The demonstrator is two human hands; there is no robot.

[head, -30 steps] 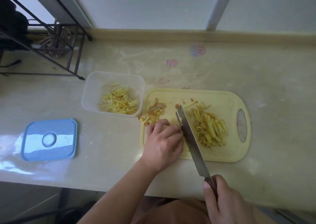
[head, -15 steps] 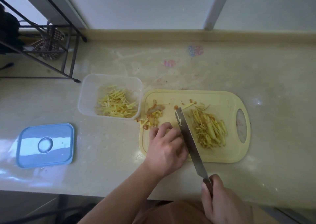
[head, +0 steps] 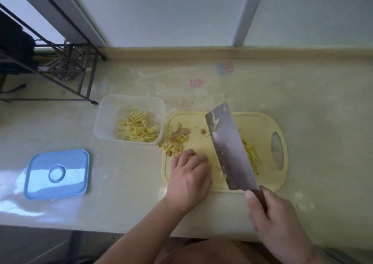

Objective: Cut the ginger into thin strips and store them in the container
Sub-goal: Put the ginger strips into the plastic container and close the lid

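Head view: no readable writing or brand is seen anywhere. Nearest, the right hand (head: 276,219) is wrapped closed around the dark handle of the cleaver (head: 230,146), whose broad blade is tilted flat-side up over the cutting board (head: 260,122), a few ginger bits stuck to it. The left hand (head: 190,175) is curled knuckles-up on the board's near left part; what is pinned under the fingers cannot be told. Cut ginger strips (head: 251,154) are partly hidden behind the blade, right of it. Peel scraps (head: 177,140) are piled at the board's left edge. Farther left, the open clear container (head: 107,120) is seen holding more strips. The blue lid (head: 57,174) is laid flat on the counter (head: 312,102), well apart.
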